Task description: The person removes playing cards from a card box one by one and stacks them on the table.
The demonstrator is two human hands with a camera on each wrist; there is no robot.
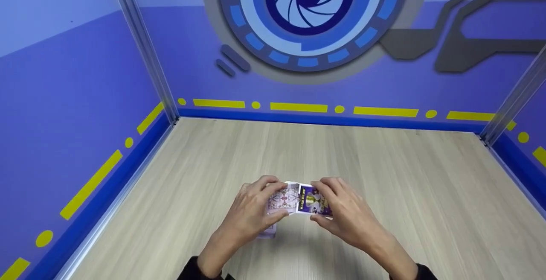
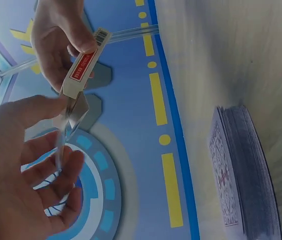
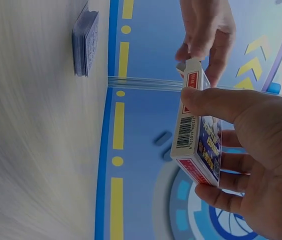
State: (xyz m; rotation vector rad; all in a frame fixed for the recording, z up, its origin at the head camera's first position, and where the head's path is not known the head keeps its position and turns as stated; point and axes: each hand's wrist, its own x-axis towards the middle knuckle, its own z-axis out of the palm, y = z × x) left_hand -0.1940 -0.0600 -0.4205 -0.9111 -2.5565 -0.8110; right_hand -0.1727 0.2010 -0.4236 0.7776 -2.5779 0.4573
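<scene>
My left hand (image 1: 251, 207) pinches a few playing cards (image 1: 283, 199) with a pink-and-white patterned back, between thumb and fingers. Edge-on in the left wrist view, they look thin. My right hand (image 1: 350, 212) grips a purple-and-yellow card box (image 1: 313, 199) by its edges. In the right wrist view the white side of the box (image 3: 185, 131) shows a barcode and red labels. The box's flap end faces the cards, touching or nearly so; whether any card is inside, I cannot tell. A deck of cards (image 2: 226, 175) stands stacked on the table below my left hand, partly hidden in the head view.
The light wood table (image 1: 204, 164) stretches out to a blue back wall (image 1: 179, 58) with yellow markings. Blue side panels (image 1: 64, 122) and metal corner posts (image 1: 145, 49) close in the left and right. Both hands are raised above the table near its front.
</scene>
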